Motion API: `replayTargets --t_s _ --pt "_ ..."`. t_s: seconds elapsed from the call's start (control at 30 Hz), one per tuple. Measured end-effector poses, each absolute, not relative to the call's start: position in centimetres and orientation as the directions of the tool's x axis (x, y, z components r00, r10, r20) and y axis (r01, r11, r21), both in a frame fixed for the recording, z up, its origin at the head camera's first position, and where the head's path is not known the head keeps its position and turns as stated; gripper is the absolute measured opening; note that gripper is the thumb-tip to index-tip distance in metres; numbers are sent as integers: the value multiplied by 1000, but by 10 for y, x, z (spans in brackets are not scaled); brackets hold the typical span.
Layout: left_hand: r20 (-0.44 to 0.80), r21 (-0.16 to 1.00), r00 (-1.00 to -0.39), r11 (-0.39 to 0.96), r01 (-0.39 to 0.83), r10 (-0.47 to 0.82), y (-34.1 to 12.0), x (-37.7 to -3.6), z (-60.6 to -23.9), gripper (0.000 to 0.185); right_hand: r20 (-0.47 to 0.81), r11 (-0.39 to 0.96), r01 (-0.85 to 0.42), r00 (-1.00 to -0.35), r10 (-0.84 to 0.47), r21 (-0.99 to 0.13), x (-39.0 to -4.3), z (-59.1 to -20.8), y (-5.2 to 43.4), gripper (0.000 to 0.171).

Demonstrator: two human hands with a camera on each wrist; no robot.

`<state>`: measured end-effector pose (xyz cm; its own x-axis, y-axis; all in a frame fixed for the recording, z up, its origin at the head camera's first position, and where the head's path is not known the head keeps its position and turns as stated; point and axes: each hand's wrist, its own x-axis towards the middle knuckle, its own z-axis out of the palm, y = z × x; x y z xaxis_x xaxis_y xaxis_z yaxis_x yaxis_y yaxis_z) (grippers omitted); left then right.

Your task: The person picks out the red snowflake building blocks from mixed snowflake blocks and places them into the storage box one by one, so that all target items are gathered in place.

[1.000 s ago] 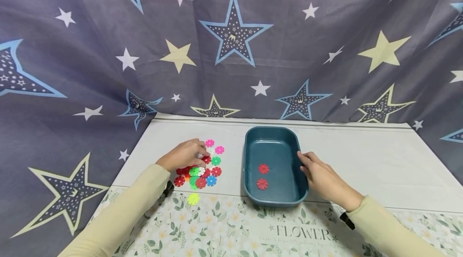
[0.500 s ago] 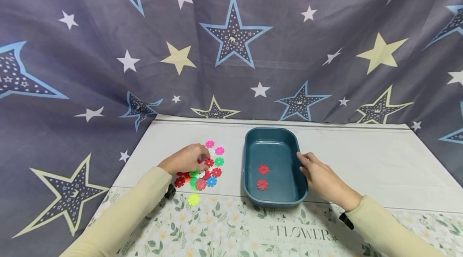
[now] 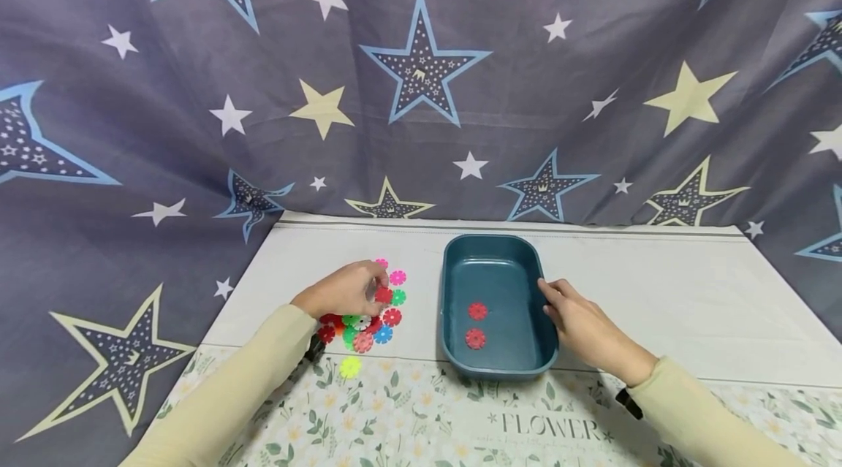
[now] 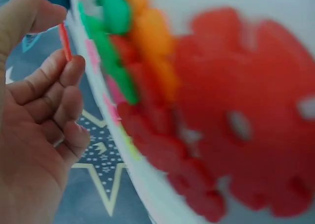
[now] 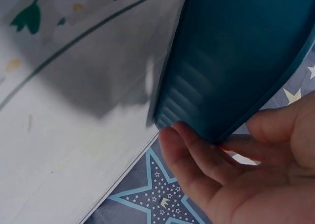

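Observation:
Between thumb and fingertips my left hand (image 3: 345, 290) pinches a red notched plastic disc (image 4: 65, 42), seen edge-on in the left wrist view and lifted off the pile. Just below that hand lies a pile of snowflake discs in red, green, white, orange and blue, one a red disc (image 3: 392, 317) at its right side. My right hand (image 3: 588, 319) grips the right wall of a deep teal bin (image 3: 449, 321), thumb over the rim and fingers along the outside. Two red discs, a nearer one (image 3: 476, 338) and a farther one (image 3: 477, 311), lie flat on the bin's floor.
A yellow disc (image 3: 351, 366) lies apart, nearer the front, on the floral part of the tablecloth (image 3: 421, 423). Pink discs, one a bright pink disc (image 3: 397, 278), lie behind the pile. A grey star-patterned curtain (image 3: 395, 145) hangs behind the table and along its left side.
The left hand has lifted a red disc from the pile and shifted slightly to the right with it. The right hand keeps its grip on the bin, which stays in place.

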<state>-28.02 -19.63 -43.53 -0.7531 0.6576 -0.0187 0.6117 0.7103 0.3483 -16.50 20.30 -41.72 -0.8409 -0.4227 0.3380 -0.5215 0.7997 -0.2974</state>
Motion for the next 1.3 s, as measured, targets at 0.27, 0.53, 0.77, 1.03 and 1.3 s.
replayTargets --t_s 0.27,0.53,0.77,1.03,1.3 --pt "108 372 -686 610 699 720 -188 -277 -412 30 343 802 -520 -841 -419 -293 -165 -417 204 43" --pt "203 266 -541 486 833 816 -166 -276 -382 28 340 804 -517 -842 -418 -292 -165 -417 205 42" --pt "205 186 -399 365 912 894 -126 -281 -355 27 343 808 -512 -845 -411 -292 -165 -419 205 42" --pt "103 124 -336 323 938 936 -84 -280 -348 28 333 810 -504 -851 -406 -301 -166 -419 203 43" --pt "22 87 -268 266 960 963 -56 -282 -360 29 334 806 -509 -849 -410 -303 -165 -419 202 43"
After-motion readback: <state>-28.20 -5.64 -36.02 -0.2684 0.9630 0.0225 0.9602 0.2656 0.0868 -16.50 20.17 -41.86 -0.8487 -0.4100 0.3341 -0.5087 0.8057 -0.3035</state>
